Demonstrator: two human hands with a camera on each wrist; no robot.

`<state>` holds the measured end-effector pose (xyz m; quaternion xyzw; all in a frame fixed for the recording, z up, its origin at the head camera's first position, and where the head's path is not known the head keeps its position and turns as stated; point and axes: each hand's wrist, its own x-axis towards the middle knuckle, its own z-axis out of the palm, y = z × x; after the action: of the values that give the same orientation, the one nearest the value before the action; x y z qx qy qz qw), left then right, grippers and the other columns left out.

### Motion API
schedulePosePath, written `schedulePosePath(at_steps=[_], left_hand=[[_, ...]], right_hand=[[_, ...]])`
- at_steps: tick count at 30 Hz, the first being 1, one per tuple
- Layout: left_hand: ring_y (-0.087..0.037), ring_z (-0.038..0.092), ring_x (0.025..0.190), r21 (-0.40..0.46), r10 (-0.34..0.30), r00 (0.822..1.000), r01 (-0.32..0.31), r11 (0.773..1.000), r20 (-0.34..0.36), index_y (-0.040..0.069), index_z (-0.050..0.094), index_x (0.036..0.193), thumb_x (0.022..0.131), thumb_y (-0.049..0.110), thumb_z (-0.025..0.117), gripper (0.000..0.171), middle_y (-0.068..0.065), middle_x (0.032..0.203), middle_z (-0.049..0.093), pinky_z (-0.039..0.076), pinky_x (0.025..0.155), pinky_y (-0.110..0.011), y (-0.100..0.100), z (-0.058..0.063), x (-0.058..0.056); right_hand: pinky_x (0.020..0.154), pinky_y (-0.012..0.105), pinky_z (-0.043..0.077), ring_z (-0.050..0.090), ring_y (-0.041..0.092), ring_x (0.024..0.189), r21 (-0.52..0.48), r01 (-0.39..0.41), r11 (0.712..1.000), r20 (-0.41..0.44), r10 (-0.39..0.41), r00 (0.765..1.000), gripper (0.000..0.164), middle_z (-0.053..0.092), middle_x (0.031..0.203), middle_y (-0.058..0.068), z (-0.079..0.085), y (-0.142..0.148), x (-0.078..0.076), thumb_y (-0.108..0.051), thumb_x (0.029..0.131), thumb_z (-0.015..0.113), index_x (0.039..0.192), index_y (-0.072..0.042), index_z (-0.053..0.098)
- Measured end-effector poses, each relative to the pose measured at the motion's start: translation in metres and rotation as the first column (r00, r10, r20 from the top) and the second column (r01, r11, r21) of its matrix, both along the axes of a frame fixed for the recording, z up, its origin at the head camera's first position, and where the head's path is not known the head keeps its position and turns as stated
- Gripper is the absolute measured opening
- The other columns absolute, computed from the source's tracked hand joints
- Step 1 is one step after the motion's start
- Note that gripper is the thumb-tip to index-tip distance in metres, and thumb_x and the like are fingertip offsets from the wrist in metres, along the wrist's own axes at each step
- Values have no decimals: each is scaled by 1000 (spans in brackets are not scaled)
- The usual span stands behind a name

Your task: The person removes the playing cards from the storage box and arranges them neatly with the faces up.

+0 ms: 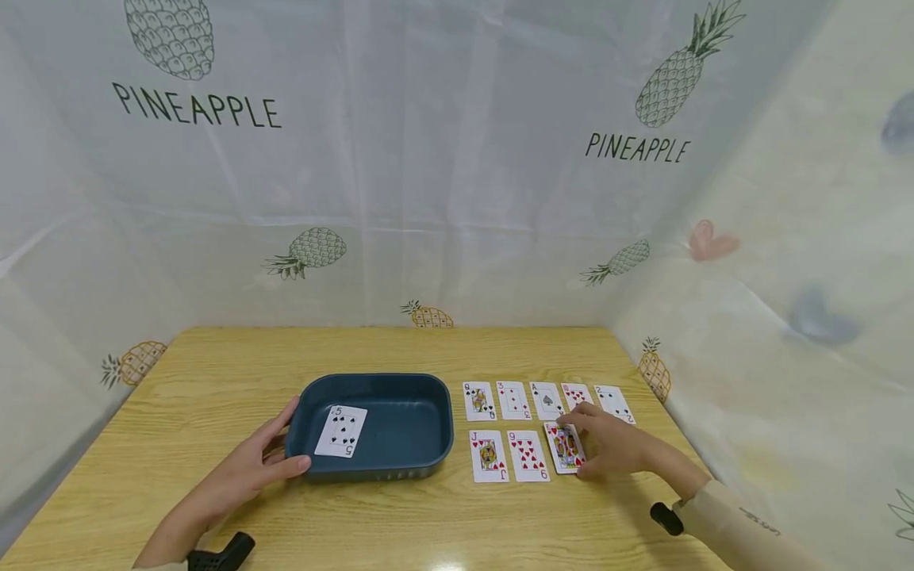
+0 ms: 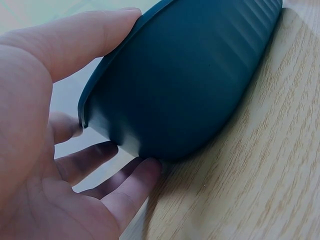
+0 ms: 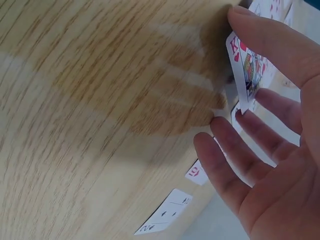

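A dark blue-green tray [image 1: 378, 474] stands on the table with a five of spades [image 1: 341, 432] lying face up in it. My left hand [image 1: 239, 469] holds the tray's left end, thumb at the rim and the other fingers against the outer side. At the right, my right hand [image 1: 614, 446] pinches a king of hearts [image 3: 245, 67] by its edges between thumb and fingers. That card looks slightly tilted off the table in the right wrist view. Left of it lie a nine of hearts [image 1: 528, 456] and a jack of hearts [image 1: 489, 457].
Behind the front row lies another row of face-up cards: a queen [image 1: 479, 401], a three of diamonds [image 1: 513, 400], an ace of spades [image 1: 547, 401], a red ten [image 1: 576, 393] and a black two [image 1: 614, 404]. Pineapple-printed cloth [image 1: 457, 159] hangs around the wooden table [image 1: 236, 357].
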<state>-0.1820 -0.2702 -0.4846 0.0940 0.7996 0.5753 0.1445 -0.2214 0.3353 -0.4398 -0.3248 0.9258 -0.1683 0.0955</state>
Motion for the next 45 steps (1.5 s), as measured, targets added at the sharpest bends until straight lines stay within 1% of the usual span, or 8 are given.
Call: schedulePosePath(at_steps=[7, 15, 21, 31, 36, 40, 42, 45], left_hand=[[-54, 30, 153, -4, -4, 1000, 4, 1000, 4, 23, -1, 173, 105, 27, 69, 98, -28, 176, 3, 54, 104, -30, 1, 2, 0], [-54, 30, 153, 7, -7, 1000, 7, 1000, 9, 23, -2, 173, 105, 26, 69, 98, -28, 176, 2, 52, 101, -25, 1, 2, 1], [-54, 30, 154, 18, -14, 1000, 14, 1000, 9, 24, -2, 173, 105, 26, 69, 98, -28, 176, 1, 53, 102, -27, 1, 1, 1], [-54, 30, 154, 14, -10, 1000, 10, 1000, 11, 25, -2, 173, 105, 26, 69, 98, -27, 176, 2, 53, 101, -26, 0, 1, 1], [-54, 30, 154, 6, -2, 1000, 2, 1000, 7, 25, -1, 173, 105, 26, 70, 98, -27, 176, 2, 53, 102, -28, -1, 1, 2], [-53, 32, 153, -2, 0, 1000, 0, 1000, -9, 24, 0, 173, 105, 26, 70, 98, -27, 176, 4, 53, 101, -25, 0, -1, 2], [-53, 33, 153, -1, 0, 1000, 0, 1000, -15, 24, 0, 173, 105, 26, 70, 98, -28, 175, 6, 52, 100, -22, 0, -1, 1], [-53, 33, 152, 7, 1, 1000, -1, 1000, -23, 23, 0, 173, 104, 25, 70, 98, -28, 175, 7, 50, 97, -18, 0, -1, 2]], right_hand=[[77, 32, 49, 54, 20, 97, 25, -9, 1000, 20, 8, 1000, 74, 55, 130, 13, -2, 0, -1, -24, 83, 92, 145, 0, 59], [79, 33, 48, 52, 20, 99, 35, -9, 999, 45, 8, 999, 77, 54, 127, 11, -1, -3, -1, -26, 79, 95, 144, 1, 61], [79, 33, 48, 52, 20, 98, 42, 4, 999, 39, -6, 999, 77, 55, 125, 10, -1, -4, 1, -26, 79, 95, 143, 1, 61], [84, 36, 52, 56, 26, 105, 56, 10, 998, 15, -11, 1000, 76, 56, 128, 12, -1, -8, 4, -26, 78, 96, 141, -2, 62], [84, 38, 52, 55, 26, 107, 60, 11, 998, 28, -13, 1000, 77, 56, 129, 12, -1, -7, 3, -29, 79, 96, 143, -4, 62], [87, 39, 53, 56, 28, 110, 49, -10, 999, 40, 8, 999, 79, 56, 130, 12, 3, -6, 4, -32, 80, 95, 145, -3, 60], [87, 40, 54, 57, 29, 109, 47, -24, 999, 26, 23, 999, 80, 56, 130, 12, 8, -6, 4, -31, 81, 95, 146, -1, 59], [91, 47, 55, 59, 36, 114, 46, -32, 998, -25, 33, 999, 78, 57, 132, 15, 18, -10, 3, -25, 82, 93, 146, 2, 58]])
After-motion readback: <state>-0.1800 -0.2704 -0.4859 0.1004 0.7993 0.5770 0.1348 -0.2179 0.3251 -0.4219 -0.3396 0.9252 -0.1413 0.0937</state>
